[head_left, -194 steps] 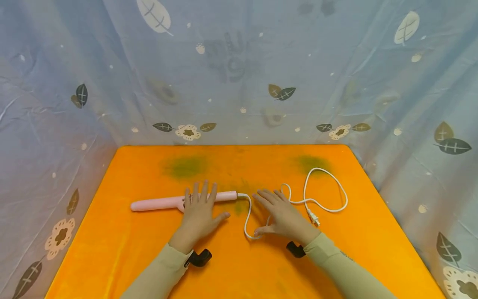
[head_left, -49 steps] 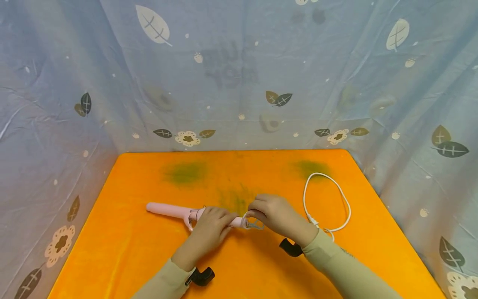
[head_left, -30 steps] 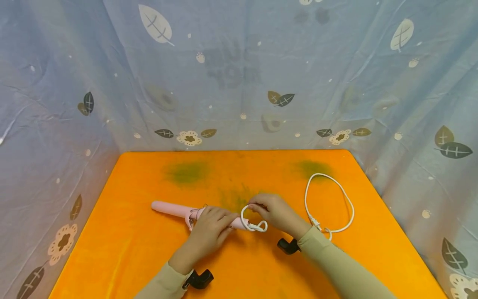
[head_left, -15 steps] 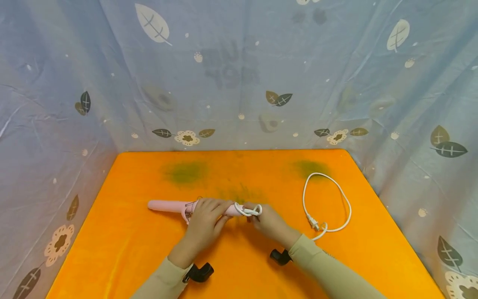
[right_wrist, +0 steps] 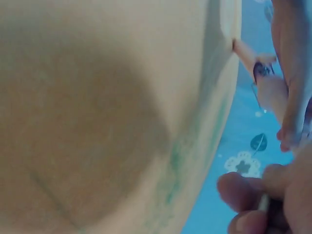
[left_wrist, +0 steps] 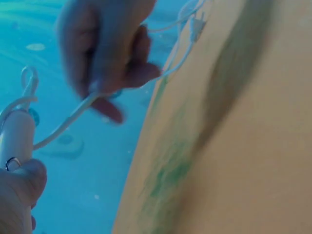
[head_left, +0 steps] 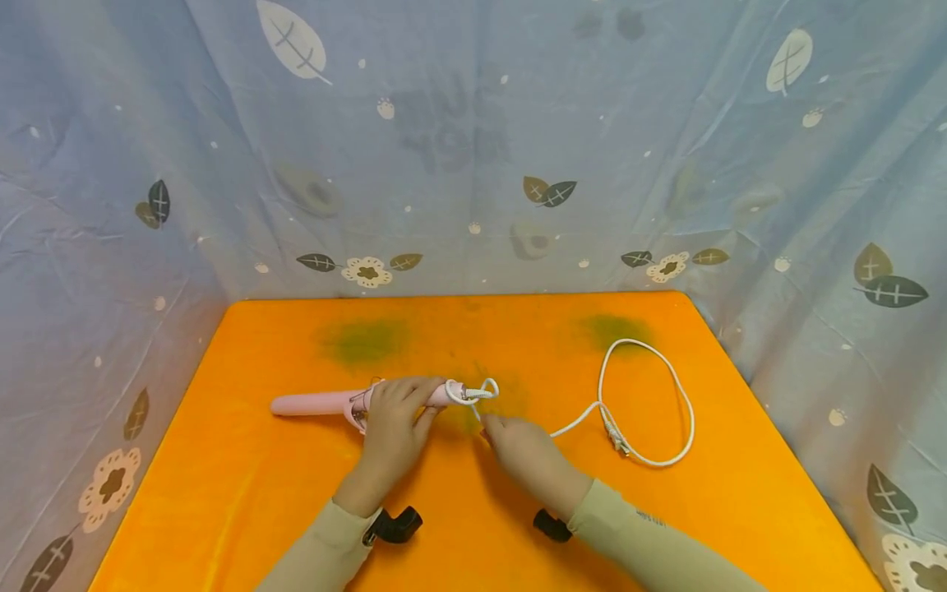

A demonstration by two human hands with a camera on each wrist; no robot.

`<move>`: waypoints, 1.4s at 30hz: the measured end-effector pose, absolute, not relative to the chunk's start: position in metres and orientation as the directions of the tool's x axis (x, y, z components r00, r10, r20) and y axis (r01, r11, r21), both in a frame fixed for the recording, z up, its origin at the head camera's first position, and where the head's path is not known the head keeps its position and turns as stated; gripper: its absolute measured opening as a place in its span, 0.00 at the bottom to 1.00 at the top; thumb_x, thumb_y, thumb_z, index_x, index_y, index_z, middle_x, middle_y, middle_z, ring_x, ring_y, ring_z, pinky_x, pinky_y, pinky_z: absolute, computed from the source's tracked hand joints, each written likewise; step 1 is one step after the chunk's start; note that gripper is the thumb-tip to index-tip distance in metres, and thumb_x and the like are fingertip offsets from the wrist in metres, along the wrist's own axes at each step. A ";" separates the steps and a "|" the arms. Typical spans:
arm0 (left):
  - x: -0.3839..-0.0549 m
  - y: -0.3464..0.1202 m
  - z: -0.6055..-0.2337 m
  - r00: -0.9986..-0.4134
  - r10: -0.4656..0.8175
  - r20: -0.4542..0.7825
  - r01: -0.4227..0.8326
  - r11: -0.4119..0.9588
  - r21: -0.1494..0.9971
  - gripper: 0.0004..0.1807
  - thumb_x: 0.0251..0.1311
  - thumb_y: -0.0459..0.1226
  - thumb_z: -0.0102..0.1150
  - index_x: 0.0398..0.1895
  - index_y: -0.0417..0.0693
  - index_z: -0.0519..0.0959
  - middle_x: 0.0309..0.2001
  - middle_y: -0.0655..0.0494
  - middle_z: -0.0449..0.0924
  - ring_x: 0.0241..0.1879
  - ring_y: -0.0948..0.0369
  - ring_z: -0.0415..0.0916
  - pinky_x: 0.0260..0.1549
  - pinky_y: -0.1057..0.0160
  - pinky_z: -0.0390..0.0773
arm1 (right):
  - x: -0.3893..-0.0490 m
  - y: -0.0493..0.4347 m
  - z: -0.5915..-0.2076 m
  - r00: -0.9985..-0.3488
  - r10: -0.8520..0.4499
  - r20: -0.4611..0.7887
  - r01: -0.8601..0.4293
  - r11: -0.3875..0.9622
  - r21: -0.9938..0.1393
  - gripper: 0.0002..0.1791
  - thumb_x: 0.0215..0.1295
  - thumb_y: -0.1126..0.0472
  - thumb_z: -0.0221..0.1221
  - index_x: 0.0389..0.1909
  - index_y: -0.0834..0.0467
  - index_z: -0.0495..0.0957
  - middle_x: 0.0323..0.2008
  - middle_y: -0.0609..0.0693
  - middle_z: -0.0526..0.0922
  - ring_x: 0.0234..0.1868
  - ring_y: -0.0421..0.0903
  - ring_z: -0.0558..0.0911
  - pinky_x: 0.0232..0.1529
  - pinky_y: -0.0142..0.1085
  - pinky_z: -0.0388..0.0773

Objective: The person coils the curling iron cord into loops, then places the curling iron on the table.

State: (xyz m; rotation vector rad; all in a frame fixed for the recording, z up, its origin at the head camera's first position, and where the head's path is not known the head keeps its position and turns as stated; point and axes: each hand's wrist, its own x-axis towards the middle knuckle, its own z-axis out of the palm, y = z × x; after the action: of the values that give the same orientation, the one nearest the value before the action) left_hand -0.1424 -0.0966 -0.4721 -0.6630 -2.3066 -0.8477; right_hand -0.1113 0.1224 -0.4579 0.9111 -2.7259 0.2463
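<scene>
My left hand (head_left: 392,427) grips the handle of a pink curling iron (head_left: 314,404) near the middle of the table, its barrel pointing left. The white cord (head_left: 573,424) leaves the handle's right end, bends in a small loop and passes round the handle end. Just below and right of that end, my right hand (head_left: 534,462) pinches the cord. In the left wrist view the cord stretches from the handle (left_wrist: 17,139) to the right hand (left_wrist: 105,48). The right wrist view shows the right fingertips (right_wrist: 241,195) on the cord and the curling iron (right_wrist: 270,92) partly behind the left hand.
The rest of the cord lies in a wide loop on the right of the orange table (head_left: 473,325), with the two-pin plug (head_left: 617,442) at the loop's lower left. A patterned curtain (head_left: 473,156) surrounds the back and sides. Black camera mounts (head_left: 397,526) hang at both wrists.
Earlier both hands lay flat, the left over the curling iron. Since then they took hold, and the cord went round the handle end. Lately the right hand moved below it; the iron shifted left.
</scene>
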 end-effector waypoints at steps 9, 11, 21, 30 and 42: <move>-0.147 -0.101 -0.474 -0.712 0.250 0.657 0.606 0.692 0.393 0.19 0.50 0.38 0.72 0.48 0.50 0.83 0.39 0.54 0.81 0.41 0.51 0.76 0.47 0.48 0.68 | -0.097 0.118 -0.445 -0.603 -0.694 0.393 -0.746 0.665 0.030 0.13 0.61 0.59 0.66 0.24 0.55 0.70 0.18 0.42 0.72 0.19 0.39 0.72 0.19 0.31 0.68; -0.145 -0.101 -0.476 -0.720 0.265 0.642 0.604 0.696 0.389 0.19 0.52 0.38 0.71 0.49 0.50 0.83 0.40 0.54 0.81 0.42 0.51 0.76 0.48 0.48 0.67 | -0.096 0.117 -0.440 -0.575 -0.695 0.432 -0.761 0.648 0.031 0.13 0.60 0.60 0.65 0.23 0.54 0.70 0.17 0.42 0.71 0.19 0.38 0.71 0.18 0.31 0.67; -0.133 -0.100 -0.495 -0.729 0.417 0.543 0.639 0.699 0.321 0.23 0.51 0.35 0.71 0.53 0.52 0.81 0.43 0.55 0.81 0.46 0.51 0.76 0.52 0.49 0.67 | -0.104 0.124 -0.415 -0.484 -0.704 0.520 -0.819 0.574 0.014 0.08 0.68 0.57 0.59 0.31 0.56 0.81 0.23 0.44 0.74 0.23 0.39 0.71 0.25 0.29 0.72; -0.125 -0.095 -0.494 -0.728 0.455 0.513 0.658 0.675 0.335 0.20 0.55 0.36 0.69 0.53 0.53 0.82 0.43 0.56 0.81 0.46 0.53 0.75 0.52 0.50 0.67 | -0.120 0.136 -0.398 -0.469 -0.698 0.542 -0.827 0.562 0.009 0.13 0.52 0.54 0.72 0.26 0.55 0.78 0.24 0.43 0.72 0.23 0.38 0.69 0.24 0.28 0.69; -0.117 -0.093 -0.485 -0.721 0.484 0.495 0.671 0.666 0.326 0.18 0.57 0.40 0.68 0.52 0.53 0.82 0.43 0.59 0.80 0.46 0.57 0.75 0.54 0.52 0.67 | -0.136 0.139 -0.388 -0.440 -0.722 0.534 -0.848 0.530 0.017 0.11 0.53 0.54 0.71 0.30 0.55 0.82 0.27 0.43 0.76 0.27 0.38 0.73 0.28 0.26 0.73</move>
State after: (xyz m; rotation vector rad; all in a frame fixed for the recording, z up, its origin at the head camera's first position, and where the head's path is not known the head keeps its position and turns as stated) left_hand -0.1171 -0.0928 -0.4854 -0.9104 -2.5154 -0.7035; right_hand -0.1357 0.1394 -0.3879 1.2754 -2.2875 0.3487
